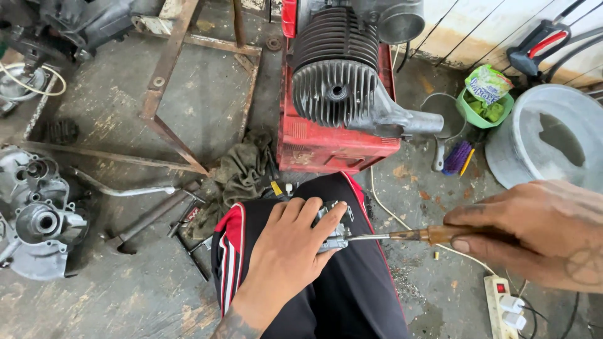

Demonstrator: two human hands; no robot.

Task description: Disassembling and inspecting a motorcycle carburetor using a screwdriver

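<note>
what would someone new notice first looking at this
Probably the two hands at the bottom: the left hand presses a small metal part on the person's knee while the right hand drives a screwdriver into it. Above them, a finned engine cylinder lies on a red box. An engine casing lies on the floor at far left.

Bare forearms, tattooed; black trousers (pixel 352 295) with red-and-white side stripes; right grip (pixel 540 232) tattooed.

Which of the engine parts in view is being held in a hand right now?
The small grey metal part on the knee, under the left hand; the finned cylinder and crankcase lie untouched.
</note>
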